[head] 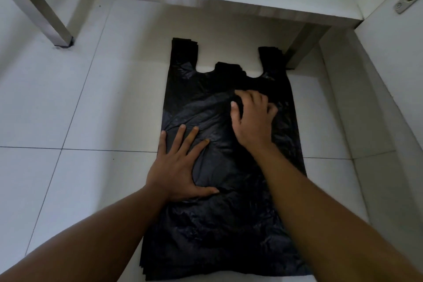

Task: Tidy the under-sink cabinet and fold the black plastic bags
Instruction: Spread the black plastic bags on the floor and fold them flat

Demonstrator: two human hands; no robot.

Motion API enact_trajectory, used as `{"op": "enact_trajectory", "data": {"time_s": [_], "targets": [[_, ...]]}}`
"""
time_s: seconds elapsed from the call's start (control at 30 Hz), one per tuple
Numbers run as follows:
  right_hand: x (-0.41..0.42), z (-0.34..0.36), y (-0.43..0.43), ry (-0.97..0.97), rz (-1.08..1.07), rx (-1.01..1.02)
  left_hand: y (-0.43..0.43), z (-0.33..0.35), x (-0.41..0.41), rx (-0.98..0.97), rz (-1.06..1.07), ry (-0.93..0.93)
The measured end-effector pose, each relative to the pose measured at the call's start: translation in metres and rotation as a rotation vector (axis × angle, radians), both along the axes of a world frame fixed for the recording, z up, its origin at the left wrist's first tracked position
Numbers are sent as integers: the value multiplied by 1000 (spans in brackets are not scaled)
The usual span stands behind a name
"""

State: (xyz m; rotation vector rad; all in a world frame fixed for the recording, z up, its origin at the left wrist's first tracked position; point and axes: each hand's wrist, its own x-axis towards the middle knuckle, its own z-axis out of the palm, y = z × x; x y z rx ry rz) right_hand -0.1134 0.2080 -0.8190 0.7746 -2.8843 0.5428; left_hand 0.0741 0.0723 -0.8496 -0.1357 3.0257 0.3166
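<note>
Forearms bare to frame edge; left hand (180,174), right hand (251,121) bare, nails short.

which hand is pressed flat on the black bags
The left hand: its fingers lie straight and spread on the black bags near their left edge. The right hand, farther up toward the handles, has its fingers curled, pinching the plastic.

Left hand (180,167) flat, fingers spread; right hand (251,119) curled.
</note>
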Motion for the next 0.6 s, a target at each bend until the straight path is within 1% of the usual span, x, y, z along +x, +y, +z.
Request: {"op": "enact_trajectory", "data": {"time_s": [0.03,0.07,0.13,0.2,0.27,0.33,0.4,0.5,0.53,0.6], "targets": [[23,0,3,-16,-81,-44,1,0,1,8,-1,4],[48,-1,8,-15,-112,-59,1,0,1,10,-2,1],[96,-8,20,-26,-93,-15,0,1,2,-1,-7,-21],[127,-19,35,-82,-84,61,-1,2,3,-1,-5,-28],[136,-26,55,-102,-63,120,-1,3,4,-3,-4,-24],[128,-29,84,-99,-82,127,-1,4,5,-4,5,-23],[115,-29,125,-129,-215,139,-1,5,7,0,20,-20],[98,-21,182,-232,-521,152,0,7,4,-2,5,-56],[95,-18,190,-252,-601,139,0,7,3,21,7,-63],[88,-11,188,-240,-692,90,-3,10,0,131,27,-96]]}}
